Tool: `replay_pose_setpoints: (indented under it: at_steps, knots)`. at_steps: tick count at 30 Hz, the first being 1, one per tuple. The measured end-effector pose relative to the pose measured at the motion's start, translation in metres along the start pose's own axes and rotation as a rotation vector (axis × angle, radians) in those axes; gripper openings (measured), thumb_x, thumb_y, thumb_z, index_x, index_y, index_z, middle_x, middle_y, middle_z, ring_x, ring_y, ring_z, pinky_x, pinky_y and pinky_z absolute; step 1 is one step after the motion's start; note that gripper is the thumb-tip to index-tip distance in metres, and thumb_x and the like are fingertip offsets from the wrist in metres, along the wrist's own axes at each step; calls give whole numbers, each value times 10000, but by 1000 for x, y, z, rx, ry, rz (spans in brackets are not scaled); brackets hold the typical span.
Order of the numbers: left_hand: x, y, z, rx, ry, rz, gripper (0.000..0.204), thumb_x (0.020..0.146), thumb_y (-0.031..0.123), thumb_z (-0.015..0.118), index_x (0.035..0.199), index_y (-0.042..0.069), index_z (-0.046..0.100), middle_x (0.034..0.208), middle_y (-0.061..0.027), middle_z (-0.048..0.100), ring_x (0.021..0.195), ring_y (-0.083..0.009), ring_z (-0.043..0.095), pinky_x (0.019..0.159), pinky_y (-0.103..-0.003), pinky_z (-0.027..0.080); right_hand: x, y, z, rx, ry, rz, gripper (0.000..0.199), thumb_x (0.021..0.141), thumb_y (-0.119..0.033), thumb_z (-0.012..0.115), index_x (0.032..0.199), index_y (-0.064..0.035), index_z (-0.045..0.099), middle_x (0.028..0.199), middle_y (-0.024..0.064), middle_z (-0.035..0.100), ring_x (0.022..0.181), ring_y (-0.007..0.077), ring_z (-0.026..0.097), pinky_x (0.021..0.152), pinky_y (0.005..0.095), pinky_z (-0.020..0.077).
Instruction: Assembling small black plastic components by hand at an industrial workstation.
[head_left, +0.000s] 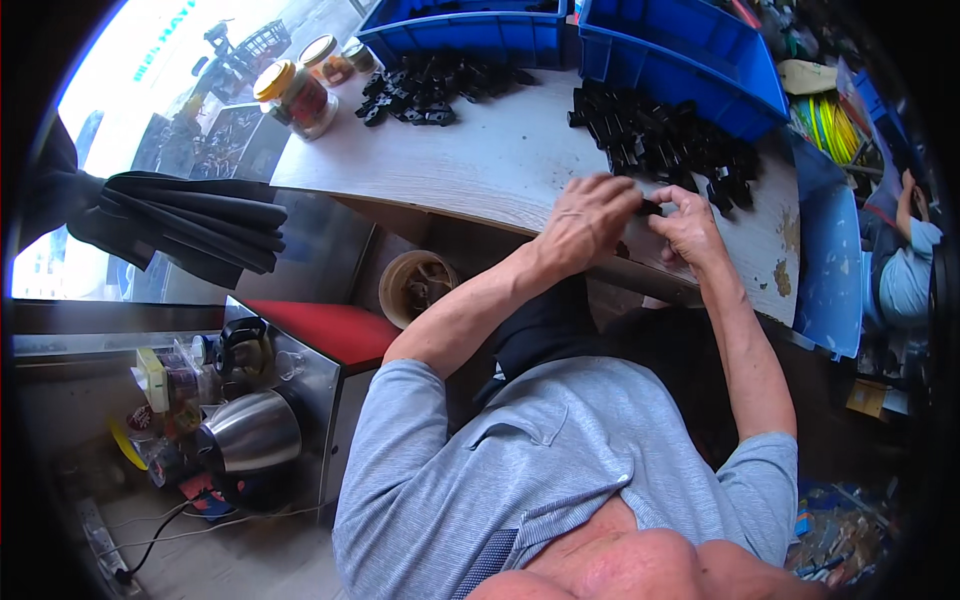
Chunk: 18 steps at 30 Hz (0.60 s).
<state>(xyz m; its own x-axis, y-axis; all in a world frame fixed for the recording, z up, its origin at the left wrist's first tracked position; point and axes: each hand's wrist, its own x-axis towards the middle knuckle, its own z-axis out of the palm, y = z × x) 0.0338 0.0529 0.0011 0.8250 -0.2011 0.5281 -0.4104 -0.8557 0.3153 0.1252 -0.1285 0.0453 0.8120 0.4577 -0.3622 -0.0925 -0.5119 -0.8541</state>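
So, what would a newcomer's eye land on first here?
Two blue bins stand out at the table's far side, heaps of black parts before them. The left fingers and right fingers come next, meeting at a small black piece near the front edge. A red surface also shows, left of the person.

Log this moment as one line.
left hand: at black piece, grip unclear | right hand: pinching same piece | table: two piles of black parts | blue bins: behind piles
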Motion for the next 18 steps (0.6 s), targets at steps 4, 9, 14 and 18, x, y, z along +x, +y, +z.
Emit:
replay_pose_setpoints:
  at_steps: [4,9,14,18]
  knots:
    - [-12,-74,-50,224,512,-138,367,770,-125,539,1092,8,655,1081,-211,659,987,-411,610,857,-478,515,-14,12,-20,196,55,-19,390,810,-130,775,1148,-24,612,556,-13,535,412,106,543,378,278,452]
    - [-63,-183,-107,693,202,-467,311,900,90,616,1205,75,675,1160,-145,695,1119,-351,612,969,-446,496,-18,38,-90,492,339,6,404,855,-175,780,1193,-27,614,558,12,524,452,143,599,466,319,575]
    - [-59,-177,-99,698,64,-443,310,892,194,679,1190,110,699,1158,-107,706,1139,-335,599,969,-442,493,-17,72,-151,562,781,27,322,844,-216,801,1116,-95,678,574,12,518,539,170,618,540,362,603]
    - [-49,-160,-93,672,212,-362,256,899,218,685,1135,127,724,1127,-97,714,1096,-328,617,938,-439,501,-22,68,-136,478,596,35,353,837,-238,810,1122,-89,664,578,-4,517,488,139,578,541,342,594]
